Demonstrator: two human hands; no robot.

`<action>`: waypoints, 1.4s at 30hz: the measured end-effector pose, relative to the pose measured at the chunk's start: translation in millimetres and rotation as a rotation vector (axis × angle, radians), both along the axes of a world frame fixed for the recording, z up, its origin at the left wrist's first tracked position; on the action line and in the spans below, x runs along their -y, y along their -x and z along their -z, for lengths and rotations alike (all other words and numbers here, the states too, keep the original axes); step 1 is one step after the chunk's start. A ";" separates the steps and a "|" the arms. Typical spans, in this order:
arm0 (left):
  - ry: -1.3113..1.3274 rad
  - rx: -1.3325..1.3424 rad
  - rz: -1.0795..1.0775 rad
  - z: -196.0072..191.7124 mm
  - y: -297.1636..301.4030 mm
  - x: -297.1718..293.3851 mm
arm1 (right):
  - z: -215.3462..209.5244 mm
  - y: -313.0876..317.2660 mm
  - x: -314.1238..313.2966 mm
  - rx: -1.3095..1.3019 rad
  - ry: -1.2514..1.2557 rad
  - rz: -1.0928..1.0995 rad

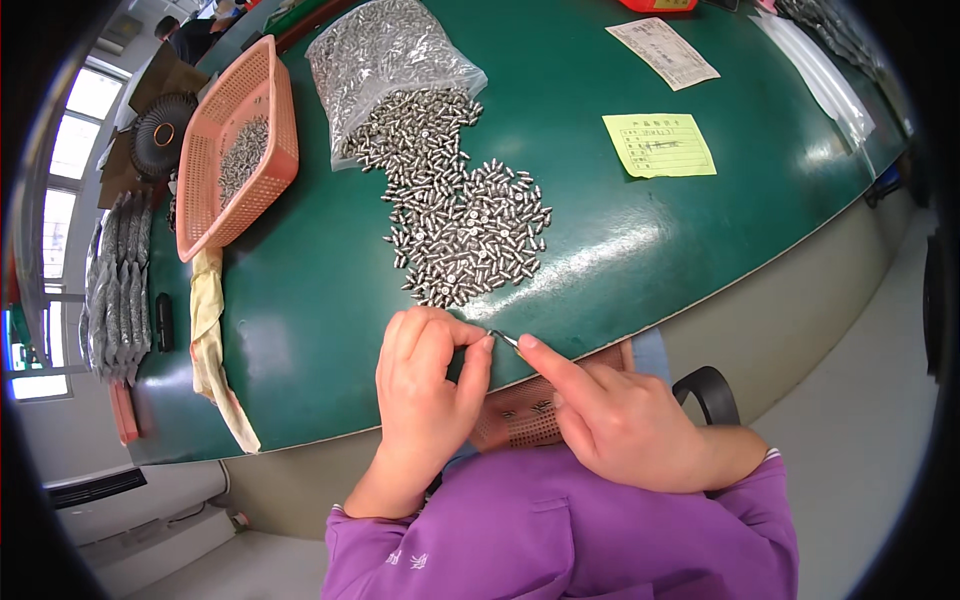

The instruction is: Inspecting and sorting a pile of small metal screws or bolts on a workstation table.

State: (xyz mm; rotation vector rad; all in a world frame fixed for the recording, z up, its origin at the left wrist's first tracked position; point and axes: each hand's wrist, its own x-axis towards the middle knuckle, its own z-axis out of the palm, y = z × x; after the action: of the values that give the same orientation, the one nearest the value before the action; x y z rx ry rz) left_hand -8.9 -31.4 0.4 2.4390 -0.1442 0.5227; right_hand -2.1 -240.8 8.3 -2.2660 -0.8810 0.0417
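My left hand is closed in a pinch at the table's front edge, thumb and forefinger together on a tiny metal part, mostly covered by the fingertips. My right hand grips a slim, dark-tipped metal tool, forefinger laid along it; its tip meets the left fingertips. The tool's exact kind is hard to make out. Just beyond both hands lies a heap of small silvery pointed metal parts. It spills from the mouth of a clear plastic bag full of the same parts.
A pink plastic basket with more parts stands left on the green table. Below it lies a yellowish cloth. A yellow paper slip and a pale slip lie right. Under the table edge, another basket sits at my lap.
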 end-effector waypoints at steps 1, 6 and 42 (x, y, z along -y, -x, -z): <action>-0.003 0.010 0.003 0.6 0.3 0.0 | -1.1 0.3 -0.2 -0.001 0.004 -0.002; 0.009 0.012 0.005 1.3 0.6 -1.2 | -6.2 -1.9 0.2 -0.002 0.053 -0.022; 0.090 -0.077 -0.027 2.2 -4.2 -2.4 | 0.4 -9.2 11.1 -0.104 -0.081 0.021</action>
State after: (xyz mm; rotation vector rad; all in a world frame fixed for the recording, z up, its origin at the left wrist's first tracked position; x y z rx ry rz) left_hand -4.7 -28.9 -1.8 2.3723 -0.0543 0.4366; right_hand 7.1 -251.9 7.9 -2.1769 -0.7906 0.1115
